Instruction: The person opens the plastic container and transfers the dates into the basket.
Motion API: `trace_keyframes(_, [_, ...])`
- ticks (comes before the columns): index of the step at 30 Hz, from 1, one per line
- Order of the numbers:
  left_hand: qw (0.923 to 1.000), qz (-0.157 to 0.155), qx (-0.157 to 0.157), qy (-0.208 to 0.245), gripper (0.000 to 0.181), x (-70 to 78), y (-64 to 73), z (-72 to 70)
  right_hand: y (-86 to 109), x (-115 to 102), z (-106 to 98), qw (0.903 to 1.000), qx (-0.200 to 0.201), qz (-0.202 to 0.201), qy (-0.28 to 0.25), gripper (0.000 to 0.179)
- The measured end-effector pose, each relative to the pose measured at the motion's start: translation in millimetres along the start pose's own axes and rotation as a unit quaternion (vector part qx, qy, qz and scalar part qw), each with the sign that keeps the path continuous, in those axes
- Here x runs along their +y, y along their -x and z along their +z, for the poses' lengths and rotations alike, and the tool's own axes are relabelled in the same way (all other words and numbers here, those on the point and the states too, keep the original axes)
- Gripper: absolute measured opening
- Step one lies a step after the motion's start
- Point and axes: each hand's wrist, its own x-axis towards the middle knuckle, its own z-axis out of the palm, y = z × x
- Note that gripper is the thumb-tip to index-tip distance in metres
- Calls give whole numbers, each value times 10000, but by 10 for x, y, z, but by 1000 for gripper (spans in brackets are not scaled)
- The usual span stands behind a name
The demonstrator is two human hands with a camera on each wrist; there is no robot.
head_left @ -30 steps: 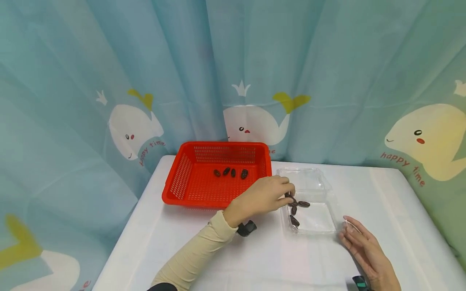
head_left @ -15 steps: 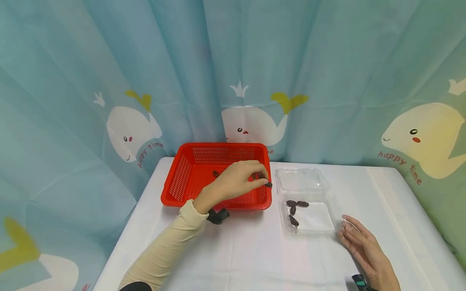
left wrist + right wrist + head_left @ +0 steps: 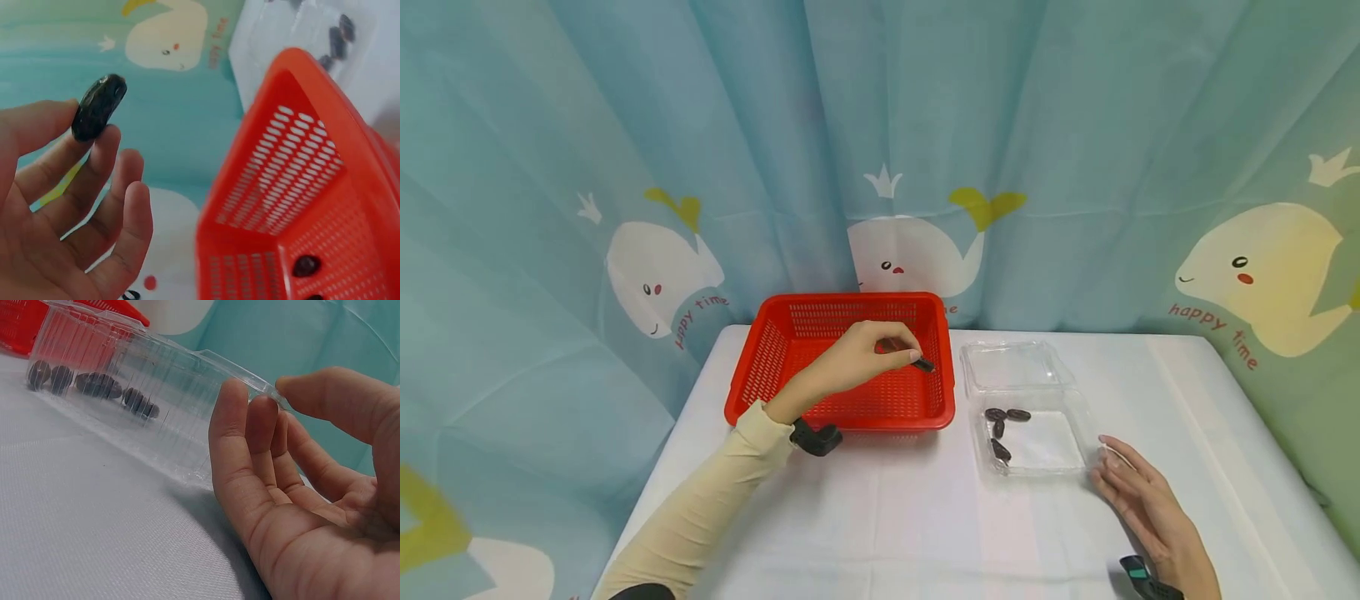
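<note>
My left hand (image 3: 850, 354) is over the red plastic basket (image 3: 872, 410), pinching a dark, glossy date (image 3: 100, 107) between thumb and fingertips. In the left wrist view, dark dates (image 3: 306, 265) lie on the basket floor; in the head view my hand hides them. To the right, a hinged clear plastic box (image 3: 1051, 442) lies with its lid folded back. Several dates (image 3: 1000, 450) are grouped along its left side. My right hand (image 3: 1153, 508) is at the box's right side, thumb and fingers pinching its rim in the right wrist view.
A white cloth covers the table (image 3: 925, 517). The clear lid (image 3: 1009, 367) lies flat behind the box, close to the basket's right side. A blue-green curtain (image 3: 925, 108) with whale prints hangs right behind the table.
My left hand has lifted a date from the clear box and carried it left, over the red basket. The right hand stays at the box's rim.
</note>
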Motion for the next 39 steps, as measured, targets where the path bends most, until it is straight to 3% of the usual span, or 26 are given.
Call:
trace_keyframes(8, [9926, -966, -117, 728, 16, -274, -57, -217, 5, 0, 2, 9999, -49, -33, -82, 36])
trace_keyframes(13, [9772, -1699, -122, 1269, 22, -487, -105, -343, 2, 1, 8, 9998, -120, -84, -95, 36])
trace_keyframes(16, [9698, -1925, -170, 1486, 24, -593, -143, -373, 4, -1, 8, 9996, -190, -156, -166, 37])
trace_keyframes(21, [9657, -2084, -334, 1516, 26, -775, -219, -344, 12, 2, 15, 9995, -165, -187, -217, 38])
trace_keyframes(27, [9665, -2166, -670, 1207, 29, -988, -336, -288, 13, 9, 29, 9998, -85, -157, -113, 37])
trace_keyframes(39, [9652, -2160, -1153, 917, 31, -1120, -526, -150, -2, 9, -23, 9986, -392, -185, -304, 41])
